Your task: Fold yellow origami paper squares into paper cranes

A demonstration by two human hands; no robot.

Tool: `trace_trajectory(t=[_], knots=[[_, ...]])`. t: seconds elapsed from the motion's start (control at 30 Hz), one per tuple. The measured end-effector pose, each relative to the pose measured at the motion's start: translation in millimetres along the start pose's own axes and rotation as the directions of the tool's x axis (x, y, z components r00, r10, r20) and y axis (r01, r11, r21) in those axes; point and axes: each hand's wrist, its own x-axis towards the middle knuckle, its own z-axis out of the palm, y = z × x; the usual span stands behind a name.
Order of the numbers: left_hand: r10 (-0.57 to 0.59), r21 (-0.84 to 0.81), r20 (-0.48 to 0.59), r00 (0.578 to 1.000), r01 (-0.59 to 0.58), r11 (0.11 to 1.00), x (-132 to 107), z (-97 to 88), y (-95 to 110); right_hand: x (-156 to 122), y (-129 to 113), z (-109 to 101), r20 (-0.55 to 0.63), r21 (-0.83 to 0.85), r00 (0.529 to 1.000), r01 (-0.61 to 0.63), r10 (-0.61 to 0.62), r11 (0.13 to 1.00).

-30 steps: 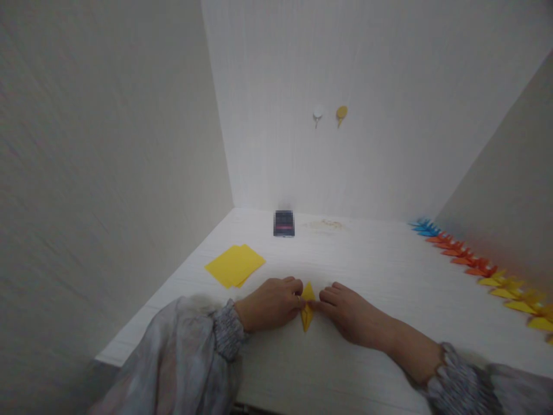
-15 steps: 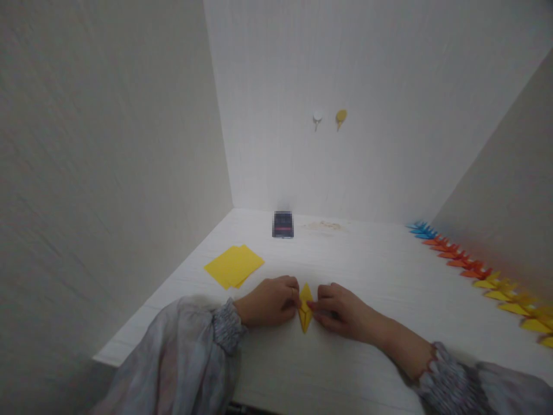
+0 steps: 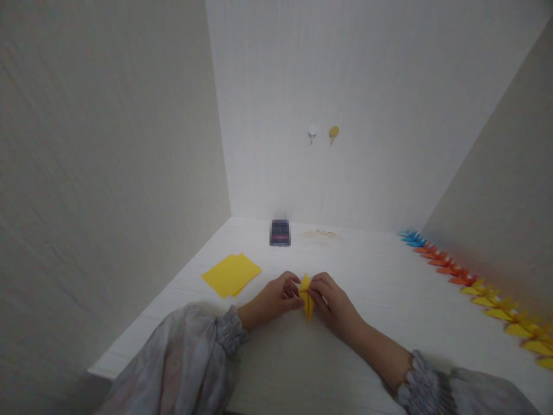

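A small folded yellow paper piece (image 3: 306, 300) stands between my two hands near the middle of the white table (image 3: 371, 288). My left hand (image 3: 274, 300) pinches its left side with curled fingers. My right hand (image 3: 332, 302) grips its right side, fingers closed over the upper edge. The piece looks lifted slightly off the tabletop, narrow tip pointing down toward me.
A stack of flat yellow paper squares (image 3: 232, 274) lies to the left. A dark phone (image 3: 280, 232) rests near the back wall. A row of folded paper figures, blue (image 3: 412, 237), orange (image 3: 449, 268) and yellow (image 3: 514, 314), lines the right wall. Two hooks (image 3: 322, 134) hang on the back wall.
Both hands have closed in on the yellow piece and raised it from lying flat on the table. The view has tilted slightly.
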Motion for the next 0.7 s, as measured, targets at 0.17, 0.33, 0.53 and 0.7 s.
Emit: trace_trajectory(t=[0.17, 0.33, 0.53, 0.7], knots=[[-0.019, -0.477, -0.048, 0.999, -0.006, 0.879, 9, 9.6, 2, 9, -6, 5, -0.132, 0.098, 0.991, -0.008, 0.021, 0.995], [-0.049, -0.542, -0.120, 0.992, -0.024, 0.840, 11, 9.3, 10, 12, -4, 4, -0.211, 0.234, 0.963, -0.114, 0.165, 0.966], [-0.084, -0.476, -0.230, 0.970, -0.037, 0.879, 7, 6.0, 21, 11, 2, 0, -0.194, 0.364, 0.958, -0.132, 0.213, 0.922], [-0.124, -0.458, -0.204, 0.971, 0.017, 0.889, 6, 5.4, 23, 11, -2, -2, -0.204, 0.352, 0.960, -0.111, 0.192, 0.930]])
